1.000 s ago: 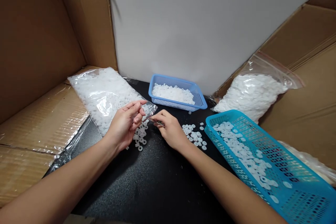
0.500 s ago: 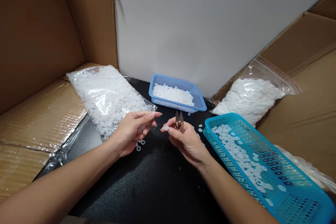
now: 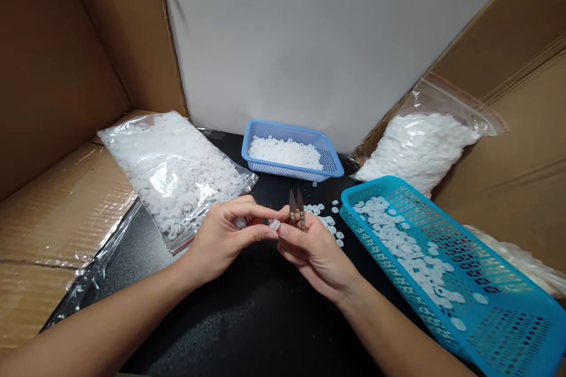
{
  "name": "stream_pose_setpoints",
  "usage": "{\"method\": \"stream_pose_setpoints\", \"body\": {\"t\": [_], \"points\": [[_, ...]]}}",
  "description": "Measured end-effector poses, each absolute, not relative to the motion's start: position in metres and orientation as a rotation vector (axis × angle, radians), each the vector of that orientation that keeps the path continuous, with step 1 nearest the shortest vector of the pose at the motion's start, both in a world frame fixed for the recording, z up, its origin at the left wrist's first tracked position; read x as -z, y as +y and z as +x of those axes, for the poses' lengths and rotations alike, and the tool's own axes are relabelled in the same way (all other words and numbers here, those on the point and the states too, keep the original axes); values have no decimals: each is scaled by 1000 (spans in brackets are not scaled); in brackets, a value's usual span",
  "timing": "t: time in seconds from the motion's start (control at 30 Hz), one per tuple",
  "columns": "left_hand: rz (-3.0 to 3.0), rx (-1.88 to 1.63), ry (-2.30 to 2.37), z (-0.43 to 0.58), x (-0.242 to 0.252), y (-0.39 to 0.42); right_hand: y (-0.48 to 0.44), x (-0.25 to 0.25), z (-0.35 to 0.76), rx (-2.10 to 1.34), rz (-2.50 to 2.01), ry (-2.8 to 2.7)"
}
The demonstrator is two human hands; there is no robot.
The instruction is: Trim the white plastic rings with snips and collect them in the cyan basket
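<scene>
Two bare hands meet low over the black mat. The left hand pinches a small white ring between thumb and forefinger, just at the tips of the right hand. The right hand is curled around a small pair of snips, palm turned up, with the blades pointing up and away and almost together.

The risk, I think, is the closeness: the blade points stand just beside the left fingertips, so a slip of either hand could nick a finger. The ring is small and smooth, and a loose pinch could drop it among the loose white rings lying on the mat behind the hands.

Both forearms come in from the lower edge and converge, wrists slightly bent.

To the right lies a teal basket with rings spread in it. Farther left is a clear bag of rings, farther back a small blue basket and another bag.
</scene>
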State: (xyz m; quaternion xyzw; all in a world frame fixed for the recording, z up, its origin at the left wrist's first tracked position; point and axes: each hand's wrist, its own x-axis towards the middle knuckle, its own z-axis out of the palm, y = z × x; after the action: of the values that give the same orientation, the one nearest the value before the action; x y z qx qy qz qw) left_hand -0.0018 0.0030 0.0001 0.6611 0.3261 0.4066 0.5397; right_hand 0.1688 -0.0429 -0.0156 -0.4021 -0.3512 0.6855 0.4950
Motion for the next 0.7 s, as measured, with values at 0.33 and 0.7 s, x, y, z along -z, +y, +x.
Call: {"method": "stream_pose_setpoints", "body": {"t": [0.33, 0.7], "points": [[1543, -886, 807, -1, -5, 3, -52, 9, 178, -730, -1051, -1548], [1493, -1049, 764, 1, -3, -4, -49, 14, 171, -1021, -1025, -1238]]}}
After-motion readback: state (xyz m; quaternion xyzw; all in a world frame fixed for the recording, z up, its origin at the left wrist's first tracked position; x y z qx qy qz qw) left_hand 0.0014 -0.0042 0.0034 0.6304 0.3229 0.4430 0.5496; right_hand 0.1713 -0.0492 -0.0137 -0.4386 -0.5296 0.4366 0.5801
